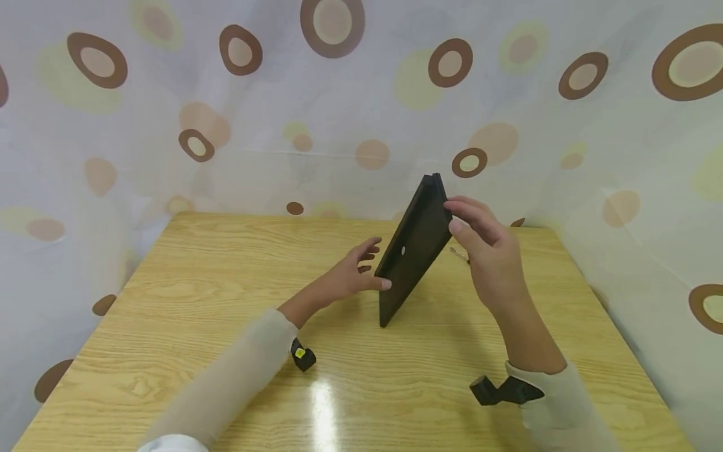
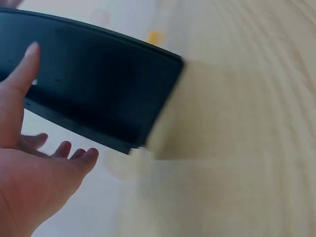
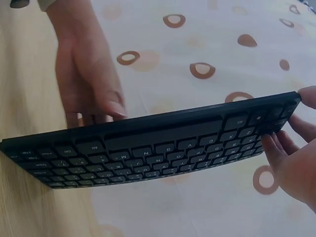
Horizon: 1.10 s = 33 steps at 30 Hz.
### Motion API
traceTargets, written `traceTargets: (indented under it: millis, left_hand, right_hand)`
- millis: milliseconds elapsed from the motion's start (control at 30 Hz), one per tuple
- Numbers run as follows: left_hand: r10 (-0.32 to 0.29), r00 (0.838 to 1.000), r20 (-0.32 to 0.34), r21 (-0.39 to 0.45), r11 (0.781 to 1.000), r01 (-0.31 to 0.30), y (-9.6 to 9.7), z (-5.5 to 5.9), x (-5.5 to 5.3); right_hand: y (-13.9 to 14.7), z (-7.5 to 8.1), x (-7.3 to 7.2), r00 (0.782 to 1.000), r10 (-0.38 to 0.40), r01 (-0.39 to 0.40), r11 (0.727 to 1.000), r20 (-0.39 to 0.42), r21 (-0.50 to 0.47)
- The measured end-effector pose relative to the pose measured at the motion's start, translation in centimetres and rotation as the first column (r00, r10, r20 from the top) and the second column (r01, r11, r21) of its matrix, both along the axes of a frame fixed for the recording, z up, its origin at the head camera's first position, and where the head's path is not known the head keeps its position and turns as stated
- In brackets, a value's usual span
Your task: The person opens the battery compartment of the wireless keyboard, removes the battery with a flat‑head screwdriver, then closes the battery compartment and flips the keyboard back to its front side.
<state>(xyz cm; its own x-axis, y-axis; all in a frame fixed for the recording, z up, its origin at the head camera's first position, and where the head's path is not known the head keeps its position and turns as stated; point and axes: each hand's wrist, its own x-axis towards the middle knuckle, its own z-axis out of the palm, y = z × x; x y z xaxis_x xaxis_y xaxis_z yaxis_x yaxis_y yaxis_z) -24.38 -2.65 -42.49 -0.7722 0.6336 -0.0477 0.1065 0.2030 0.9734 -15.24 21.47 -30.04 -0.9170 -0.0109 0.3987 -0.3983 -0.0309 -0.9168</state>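
A black keyboard [image 1: 415,245] stands tilted on edge above the table, its plain underside with a small pale oval mark facing the head camera. In the right wrist view, its rows of keys [image 3: 163,155] show. My right hand [image 1: 490,251] pinches one end of it between thumb and fingers. My left hand [image 1: 353,273] is by the lower end with fingers spread, the thumb in front of the underside and the other fingers beyond the edge. From the left wrist, the left hand's thumb [image 2: 22,74] overlaps the dark underside [image 2: 98,74], and its fingers are loosely bent.
The wood-grain table [image 1: 226,270] spreads beneath both arms. A small thin object [image 1: 460,253] lies on it, partly hidden behind the right hand. Patterned cloth [image 1: 254,113] with brown rings hangs behind and at the sides. Each sleeve carries a small black wrist camera [image 1: 304,356].
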Motion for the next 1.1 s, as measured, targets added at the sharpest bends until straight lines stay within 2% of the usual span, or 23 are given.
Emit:
traceTargets:
  millis: [133,200,333,500,667,767,933,1100]
  left_hand:
    - [-0.076,0.997,-0.017,-0.080,0.994,0.075,0.7,-1.6,-0.2]
    - [-0.096,0.995,-0.007,-0.106,0.990,0.095,0.8,-2.1,-0.2]
    - [-0.111,0.994,0.008,-0.106,0.988,0.111,1.1,-2.7,-0.1]
    - [-0.106,0.994,-0.006,-0.087,0.991,0.105,1.7,-2.9,-0.1]
    - [-0.096,0.992,-0.081,-0.069,0.994,0.090,2.5,-3.2,-0.2]
    - [-0.080,0.989,-0.121,-0.085,0.994,0.070,2.8,-3.2,0.0]
    - [-0.063,0.985,-0.158,-0.150,0.988,0.039,3.2,-3.3,0.3]
    - [-0.058,0.983,-0.176,-0.233,0.972,0.016,3.3,-3.2,0.7]
  right_hand:
    - [1.0,-0.6,0.1,1.000,0.004,-0.005,0.995,-0.013,-0.097]
    - [1.4,-0.8,0.2,1.000,0.013,-0.016,0.990,-0.023,-0.139]
    - [2.2,-1.2,0.3,0.998,0.034,-0.042,0.978,-0.044,-0.203]
    - [2.9,-1.6,0.5,0.997,0.052,-0.067,0.962,-0.065,-0.266]
    - [3.4,-1.9,0.6,0.994,0.065,-0.089,0.946,-0.087,-0.312]
    - [3.7,-2.1,0.7,0.994,0.066,-0.090,0.940,-0.083,-0.329]
    - [4.0,-2.2,0.8,0.993,0.079,-0.103,0.937,-0.084,-0.333]
    - [4.2,-2.3,0.9,0.993,0.082,-0.107,0.934,-0.087,-0.340]
